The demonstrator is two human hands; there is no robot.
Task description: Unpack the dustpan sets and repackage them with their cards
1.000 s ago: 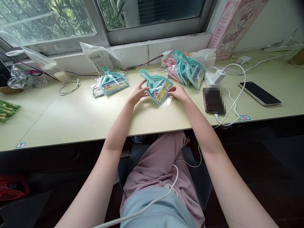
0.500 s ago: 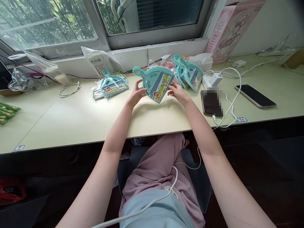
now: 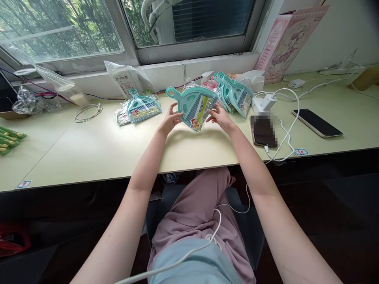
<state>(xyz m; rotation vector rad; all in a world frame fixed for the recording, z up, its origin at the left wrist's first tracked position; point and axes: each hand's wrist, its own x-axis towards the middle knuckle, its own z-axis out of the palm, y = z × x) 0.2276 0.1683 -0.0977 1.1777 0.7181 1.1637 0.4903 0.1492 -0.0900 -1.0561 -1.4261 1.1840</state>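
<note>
A teal toy-size dustpan and brush set (image 3: 189, 103) in clear wrap is held up over the table, its handle pointing up to the left and its printed label facing me. My left hand (image 3: 171, 118) grips its left edge. My right hand (image 3: 219, 117) has its fingers closed on the right edge. Behind my right hand, several similar wrapped dustpan sets (image 3: 235, 94) lie in an overlapping pile. Left of my left hand, another wrapped dustpan set (image 3: 143, 108) rests on the table with clear plastic around it.
A phone with a blurred screen (image 3: 263, 130) is plugged into a white cable, beside a white charger (image 3: 268, 102). Another phone (image 3: 318, 123) lies farther right. A coiled cable (image 3: 88, 113) and green sticks (image 3: 10, 139) are on the left. A pink box (image 3: 288, 43) stands by the window.
Both hands keep their hold on the dustpan set, which has tilted slightly, its lower corner swinging a little left and down. The view has shifted slightly.
</note>
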